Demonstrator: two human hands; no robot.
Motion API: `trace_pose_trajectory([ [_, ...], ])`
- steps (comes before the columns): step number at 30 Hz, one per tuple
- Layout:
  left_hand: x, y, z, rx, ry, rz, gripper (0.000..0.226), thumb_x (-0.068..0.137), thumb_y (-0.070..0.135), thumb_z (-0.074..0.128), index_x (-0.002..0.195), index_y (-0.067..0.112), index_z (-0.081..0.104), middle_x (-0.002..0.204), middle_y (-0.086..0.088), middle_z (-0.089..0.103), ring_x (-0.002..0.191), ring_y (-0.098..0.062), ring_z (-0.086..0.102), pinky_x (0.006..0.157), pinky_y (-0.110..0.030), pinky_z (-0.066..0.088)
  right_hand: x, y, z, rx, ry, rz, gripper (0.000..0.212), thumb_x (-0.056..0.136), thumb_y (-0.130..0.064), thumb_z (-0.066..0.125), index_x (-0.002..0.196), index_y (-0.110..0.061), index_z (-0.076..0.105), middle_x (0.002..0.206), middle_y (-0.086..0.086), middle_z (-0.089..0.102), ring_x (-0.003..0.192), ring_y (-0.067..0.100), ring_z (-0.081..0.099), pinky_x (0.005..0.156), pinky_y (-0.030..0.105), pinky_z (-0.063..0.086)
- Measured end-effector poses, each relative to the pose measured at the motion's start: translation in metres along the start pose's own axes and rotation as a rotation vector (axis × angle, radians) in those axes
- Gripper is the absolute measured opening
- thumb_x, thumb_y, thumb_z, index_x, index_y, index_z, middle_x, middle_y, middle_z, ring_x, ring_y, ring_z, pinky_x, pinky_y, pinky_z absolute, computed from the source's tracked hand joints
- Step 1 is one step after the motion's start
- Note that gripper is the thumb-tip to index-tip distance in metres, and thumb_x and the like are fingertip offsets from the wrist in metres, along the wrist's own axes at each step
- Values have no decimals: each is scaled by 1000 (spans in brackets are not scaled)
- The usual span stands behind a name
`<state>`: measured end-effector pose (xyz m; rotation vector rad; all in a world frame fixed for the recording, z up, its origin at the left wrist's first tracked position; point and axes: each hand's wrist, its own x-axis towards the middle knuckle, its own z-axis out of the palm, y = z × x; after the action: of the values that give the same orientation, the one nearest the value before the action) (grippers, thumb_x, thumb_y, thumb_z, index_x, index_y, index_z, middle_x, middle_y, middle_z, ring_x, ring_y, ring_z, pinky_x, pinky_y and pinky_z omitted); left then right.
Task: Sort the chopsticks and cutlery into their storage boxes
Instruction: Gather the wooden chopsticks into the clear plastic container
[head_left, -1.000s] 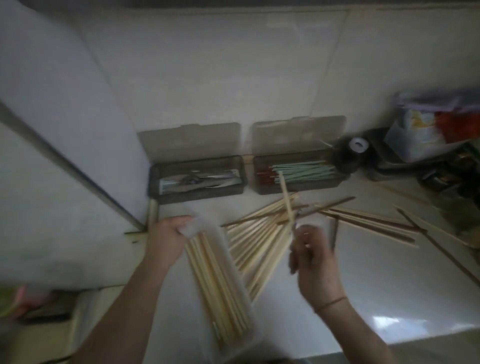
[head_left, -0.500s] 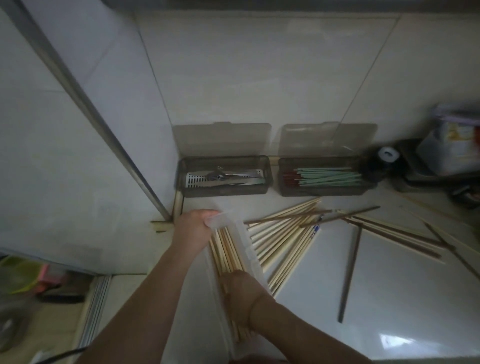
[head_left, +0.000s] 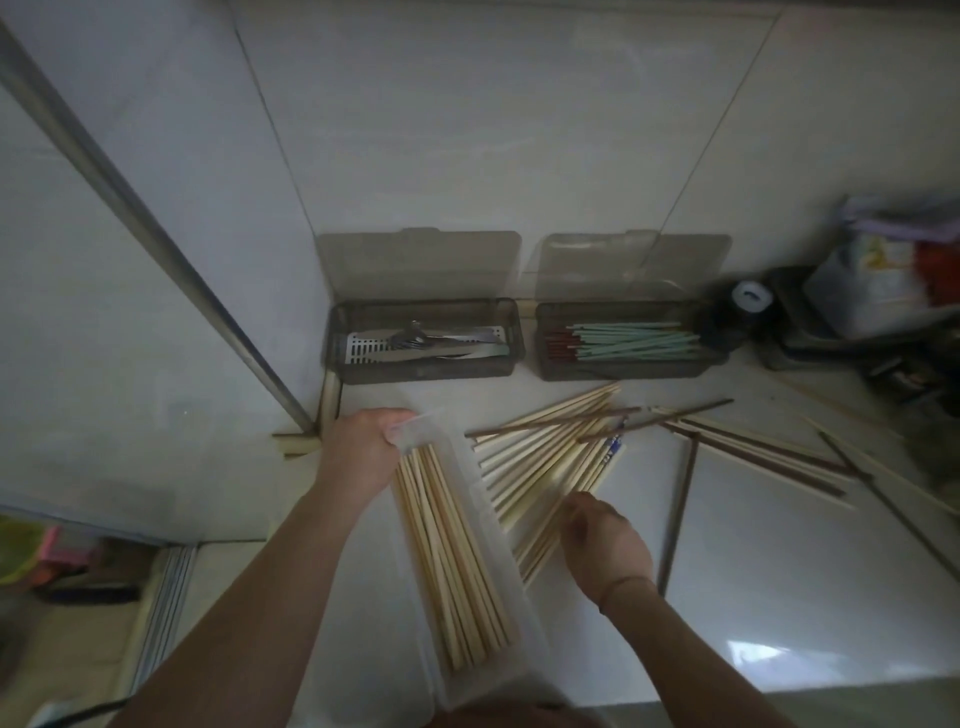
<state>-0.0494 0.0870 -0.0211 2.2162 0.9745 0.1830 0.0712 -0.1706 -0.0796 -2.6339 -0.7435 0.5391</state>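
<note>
The left hand (head_left: 358, 454) grips the far end of a clear plastic box (head_left: 498, 525), fingers curled over its rim at about 11 o'clock from the box's middle. The box lies on the white counter (head_left: 779, 571) with its long axis running from 11 o'clock down to 5 o'clock. Inside it, pale bamboo chopsticks (head_left: 452, 566) lie along that same axis, packed side by side.

At 12 o'clock from the left hand, against the wall, a smoky grey box (head_left: 423, 371) with its lid raised holds metal cutlery (head_left: 431, 343) lying 9 to 3 o'clock.

Just right of the clear box, a loose fan of pale chopsticks (head_left: 545, 457) spreads on the counter, pointing up toward 1 to 2 o'clock. The right hand (head_left: 602, 545) rests on the near ends of this fan, fingers curled down onto the sticks; whether it actually pinches one cannot be told.

A second grey box (head_left: 623, 369), lid up, sits at 12 o'clock from the fan and holds mint-green chopsticks (head_left: 634, 340) lying 9 to 3 o'clock.

Farther right, dark brown chopsticks (head_left: 675, 525) lie scattered, one nearly 12 to 6 o'clock, others slanting toward 4 o'clock.
</note>
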Motion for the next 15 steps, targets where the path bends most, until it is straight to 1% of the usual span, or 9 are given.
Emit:
trace_pose_trajectory([
  [2,0,0,1,10,13,18,40,87,38,47,107,19,75,100,-6,75,93,-23,67,84,-34,53,-4,5,2,-41,46,-41,31,95,-30,40,123,-34,52,96,-4,62,82,18,62,68,29,50],
  [4,1,-3,2,7,30,30,45,81,35,42,107,20,75,100,-5,75,92,-23,68,84,-34,53,-9,9,4,-54,74,-91,33,95,-27,42,126,-33,51,96,-4,60,79,17,62,65,29,49],
  [5,2,-4,3,22,29,31,41,83,33,44,107,20,75,100,-4,75,93,-23,68,84,-33,53,-12,12,2,-61,78,-124,34,95,-24,44,127,-31,52,97,-3,60,77,18,61,61,28,48],
  [7,5,-10,6,45,25,17,29,91,24,52,108,22,75,102,-1,75,94,-21,68,85,-30,52,-14,21,1,-150,73,-237,36,87,-15,59,122,-26,58,100,-1,60,72,19,62,53,26,47],
  [9,8,-14,9,50,30,8,24,93,18,57,108,24,75,102,1,75,94,-18,68,84,-26,51,-12,36,-1,-246,136,-385,37,73,-10,74,107,-22,66,100,0,62,71,19,63,45,23,45],
  [10,8,-16,9,50,34,7,23,93,19,59,108,25,74,102,2,75,93,-17,68,83,-25,51,-10,43,-3,-272,165,-465,32,72,-11,75,101,-21,68,100,0,62,72,19,63,44,24,46],
  [12,9,-17,10,50,40,9,21,93,22,60,109,25,74,101,3,75,92,-15,68,83,-25,52,-6,56,-9,-299,193,-623,18,81,-19,61,97,-21,69,103,1,62,77,19,62,46,25,48],
  [13,9,-17,10,42,41,12,21,93,22,61,109,25,74,102,2,75,92,-16,68,84,-27,53,-5,63,-12,-303,186,-684,19,84,-22,54,96,-22,69,104,1,63,79,19,61,49,25,51],
  [15,9,-16,10,31,42,16,23,92,20,61,109,24,74,103,1,75,93,-17,68,85,-27,53,-4,75,-15,-306,167,-787,22,85,-22,49,93,-22,70,103,2,65,83,18,61,57,25,54],
])
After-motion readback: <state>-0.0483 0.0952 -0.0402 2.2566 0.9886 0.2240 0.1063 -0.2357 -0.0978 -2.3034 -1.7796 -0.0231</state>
